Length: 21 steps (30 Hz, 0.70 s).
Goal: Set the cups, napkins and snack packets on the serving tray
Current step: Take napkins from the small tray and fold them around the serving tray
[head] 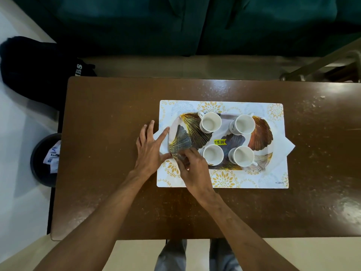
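Pinching the tray (180,140) rim, right hand (192,169); left hand (150,147) splayed flat on napkin (158,134).

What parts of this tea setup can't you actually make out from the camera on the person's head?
- Napkin under the tray's left end: mostly covered by the left hand and the tray; its fold is unclear.
- What the right hand pinches at the tray's rim: hidden by its own fingers.
- Snack packets: none visible on the table.
- Papers in the dark bin: print too small to read.
- Price sticker: only the number reads.
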Motion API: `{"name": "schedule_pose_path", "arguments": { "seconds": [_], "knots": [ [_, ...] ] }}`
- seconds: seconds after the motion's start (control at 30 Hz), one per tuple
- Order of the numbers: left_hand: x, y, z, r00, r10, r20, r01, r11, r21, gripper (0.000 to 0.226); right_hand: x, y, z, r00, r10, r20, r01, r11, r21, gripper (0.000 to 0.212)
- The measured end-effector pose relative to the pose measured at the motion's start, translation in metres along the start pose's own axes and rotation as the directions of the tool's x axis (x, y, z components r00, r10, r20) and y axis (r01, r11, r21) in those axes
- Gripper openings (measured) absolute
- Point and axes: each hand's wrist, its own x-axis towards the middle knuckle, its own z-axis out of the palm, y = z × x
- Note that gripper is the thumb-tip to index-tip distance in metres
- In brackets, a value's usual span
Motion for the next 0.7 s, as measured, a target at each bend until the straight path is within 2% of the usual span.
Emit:
{"name": "schedule_pose_path", "arguments": {
  "seconds": [0.2, 0.47, 0.7],
  "knots": [
    [-0.007, 0.000, -0.006, 1.000, -0.008, -0.031, 0.006, 0.998, -0.059, 0.103, 0.003, 0.001, -0.013, 0.999, -0.024, -0.030, 0.025, 0.999, 0.021, 0.025],
    [-0.029, 0.012, -0.014, 0.983, -0.048, -0.180, 0.017, 0.985, -0.171, 0.079, 0.000, 0.003, -0.040, 0.994, -0.008, -0.113, 0.015, 0.998, 0.056, 0.023],
    [-0.049, 0.042, -0.018, 0.973, -0.025, -0.229, -0.034, 0.967, -0.251, 0.062, -0.014, 0.017, -0.073, 0.977, 0.026, -0.212, -0.015, 0.998, 0.053, 0.021]
  ]
}}
